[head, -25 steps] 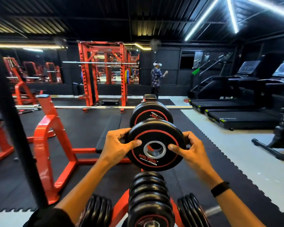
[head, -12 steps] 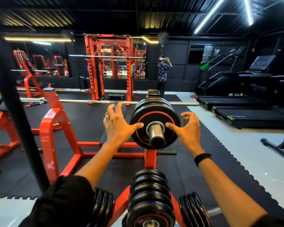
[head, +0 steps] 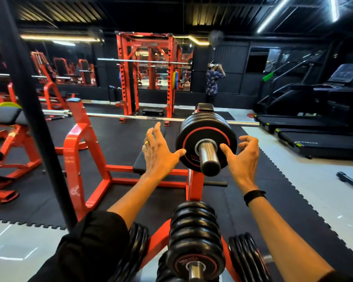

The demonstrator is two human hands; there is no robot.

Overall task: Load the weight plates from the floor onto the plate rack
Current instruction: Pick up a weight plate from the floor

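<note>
A black weight plate with a red ring (head: 194,139) sits on the top steel peg (head: 209,157) of the red plate rack (head: 196,184), in front of more plates on the same peg. My left hand (head: 160,151) hovers at the plate's left edge with fingers spread, its thumb tip at the plate face. On the plate's right side my right hand (head: 243,155) has loosely bent fingers and holds nothing, thumb near the peg. Lower pegs carry a stack of black plates (head: 195,237), and side stacks (head: 247,259) (head: 135,253).
A red bench press frame (head: 80,159) with a barbell (head: 143,117) stands ahead on black matting. A black pole (head: 31,119) rises at the left. Treadmills (head: 322,139) line the right side. A person (head: 213,82) stands far back by a red power rack (head: 147,74).
One second ago both hands gripped the plate in the air before the peg. It then went onto the top peg, and both hands have let go and opened beside it.
</note>
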